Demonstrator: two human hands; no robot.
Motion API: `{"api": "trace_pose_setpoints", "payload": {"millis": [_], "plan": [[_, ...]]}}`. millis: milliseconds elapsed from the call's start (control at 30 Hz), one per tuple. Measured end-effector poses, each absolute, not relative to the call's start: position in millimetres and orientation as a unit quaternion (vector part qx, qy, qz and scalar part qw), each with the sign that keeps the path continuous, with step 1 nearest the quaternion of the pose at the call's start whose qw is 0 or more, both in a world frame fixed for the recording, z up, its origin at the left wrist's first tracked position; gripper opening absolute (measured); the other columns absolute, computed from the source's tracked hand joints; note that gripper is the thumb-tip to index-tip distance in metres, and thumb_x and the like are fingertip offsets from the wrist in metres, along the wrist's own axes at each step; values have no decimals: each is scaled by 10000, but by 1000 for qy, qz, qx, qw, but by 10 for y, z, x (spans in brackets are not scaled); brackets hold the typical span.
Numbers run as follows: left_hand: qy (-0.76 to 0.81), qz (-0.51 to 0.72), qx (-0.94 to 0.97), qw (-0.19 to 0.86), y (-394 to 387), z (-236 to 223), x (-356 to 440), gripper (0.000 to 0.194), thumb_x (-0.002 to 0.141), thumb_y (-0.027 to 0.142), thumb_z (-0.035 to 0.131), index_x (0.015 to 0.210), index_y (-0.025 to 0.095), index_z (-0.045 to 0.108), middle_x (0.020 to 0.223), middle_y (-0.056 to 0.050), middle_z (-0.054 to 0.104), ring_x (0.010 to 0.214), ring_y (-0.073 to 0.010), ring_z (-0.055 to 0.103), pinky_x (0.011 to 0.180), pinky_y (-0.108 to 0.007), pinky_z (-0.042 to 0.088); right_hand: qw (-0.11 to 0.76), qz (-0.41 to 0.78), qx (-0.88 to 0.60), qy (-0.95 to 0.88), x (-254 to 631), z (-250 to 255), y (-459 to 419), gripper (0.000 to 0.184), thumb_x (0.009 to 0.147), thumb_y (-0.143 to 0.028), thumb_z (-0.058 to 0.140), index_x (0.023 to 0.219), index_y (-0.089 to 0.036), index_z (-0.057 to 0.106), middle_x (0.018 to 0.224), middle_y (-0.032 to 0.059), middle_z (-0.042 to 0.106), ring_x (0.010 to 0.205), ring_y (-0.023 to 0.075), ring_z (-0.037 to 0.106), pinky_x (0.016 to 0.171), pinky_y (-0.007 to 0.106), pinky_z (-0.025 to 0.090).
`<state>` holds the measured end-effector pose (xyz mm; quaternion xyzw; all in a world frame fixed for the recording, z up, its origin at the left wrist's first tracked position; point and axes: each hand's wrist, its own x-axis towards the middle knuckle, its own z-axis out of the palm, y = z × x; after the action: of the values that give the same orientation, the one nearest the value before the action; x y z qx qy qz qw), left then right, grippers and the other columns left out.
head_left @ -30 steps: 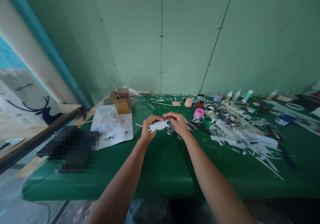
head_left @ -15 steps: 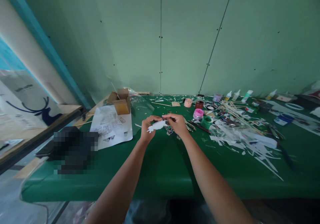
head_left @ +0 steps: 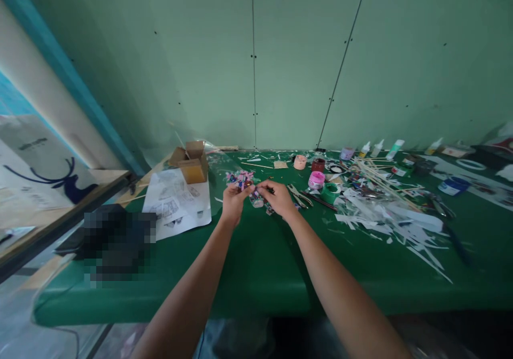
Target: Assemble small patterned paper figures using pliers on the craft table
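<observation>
On my feed the left hand (head_left: 232,203) grasps a colourful cutout (head_left: 239,177) between thumb and fingers; its pink and blue top sticks up above them, over the middle of the green table (head_left: 264,273). I have the right hand (head_left: 279,200) just beside it, thumb and fingertips pinched together near the left thumb, but from here I can't tell whether they grip anything. Below and between the hands I see more bright bits (head_left: 257,202) on the table. Just to the right lie the pliers (head_left: 301,196), then the pink jar (head_left: 316,180) and green jar (head_left: 331,193), with paper strips (head_left: 401,236) further over. On my left, the box (head_left: 193,170) stands at the papers (head_left: 170,193)
</observation>
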<state>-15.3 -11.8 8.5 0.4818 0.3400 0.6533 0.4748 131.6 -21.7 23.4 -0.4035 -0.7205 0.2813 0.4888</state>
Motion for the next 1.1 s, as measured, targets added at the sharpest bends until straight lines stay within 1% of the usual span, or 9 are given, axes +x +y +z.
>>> {"api": "trace_pose_setpoints", "payload": {"millis": [167, 267, 333, 400, 600, 767, 967, 1033, 1100], "plan": [[325, 662, 432, 518, -112, 101, -150, 174, 554, 197, 785, 593, 151, 623, 613, 26, 604, 610, -101, 548, 662, -244, 436, 476, 294, -408, -721, 1295, 189, -175, 189, 832, -316, 519, 863, -195, 661, 783, 27, 660, 656, 156, 583, 602, 250, 421], [307, 658, 425, 541, -140, 144, -144, 219, 560, 203, 792, 711, 164, 638, 700, 28, 628, 662, -95, 565, 680, -229, 438, 481, 324, -417, -700, 1276, 177, -183, 193, 827, -325, 523, 884, -196, 656, 750, 15, 643, 561, 130, 540, 531, 236, 404], [309, 623, 427, 578, -154, 161, -140, 274, 604, 271, 776, 824, 173, 646, 756, 14, 643, 682, -106, 580, 659, -230, 442, 498, 346, -421, -675, 1258, 174, -192, 193, 820, -331, 533, 887, -197, 654, 734, 11, 637, 530, 122, 526, 503, 231, 403], [320, 586, 432, 606, -154, 154, -142, 296, 646, 350, 747, 848, 161, 643, 736, 0, 640, 651, -115, 579, 622, -235, 442, 509, 358, -423, -658, 1241, 175, -205, 184, 809, -333, 550, 873, -197, 657, 708, 8, 631, 510, 119, 518, 487, 231, 405], [369, 608, 465, 528, -100, 56, -180, 311, 636, 408, 746, 696, 130, 619, 600, 9, 591, 559, -101, 534, 566, -234, 427, 465, 390, -428, -670, 1207, 207, -263, 181, 808, -348, 551, 839, -211, 666, 677, 5, 626, 490, 122, 526, 455, 230, 408], [384, 611, 464, 513, -92, 40, -192, 299, 609, 383, 763, 691, 129, 627, 603, 13, 599, 568, -101, 540, 589, -237, 432, 461, 388, -420, -678, 1203, 179, -248, 186, 799, -364, 562, 835, -210, 661, 647, -3, 616, 473, 114, 515, 446, 220, 402], [383, 614, 447, 526, -107, 86, -184, 310, 592, 357, 775, 766, 149, 624, 729, -4, 644, 658, -110, 581, 642, -232, 449, 450, 422, -456, -641, 1214, 141, -204, 169, 793, -292, 554, 876, -199, 669, 595, -13, 606, 440, 120, 516, 440, 230, 407], [395, 611, 432, 534, -105, 98, -193, 332, 604, 375, 765, 806, 151, 628, 787, -18, 651, 692, -115, 587, 640, -228, 450, 462, 403, -476, -630, 1232, 144, -189, 183, 793, -272, 547, 880, -187, 684, 641, 8, 647, 472, 130, 543, 469, 243, 424], [409, 615, 412, 534, -98, 103, -204, 354, 597, 392, 767, 801, 140, 623, 782, -26, 643, 678, -114, 580, 619, -228, 448, 474, 373, -471, -644, 1254, 144, -174, 188, 791, -268, 553, 868, -188, 704, 746, 32, 694, 590, 155, 605, 549, 258, 456]]}}
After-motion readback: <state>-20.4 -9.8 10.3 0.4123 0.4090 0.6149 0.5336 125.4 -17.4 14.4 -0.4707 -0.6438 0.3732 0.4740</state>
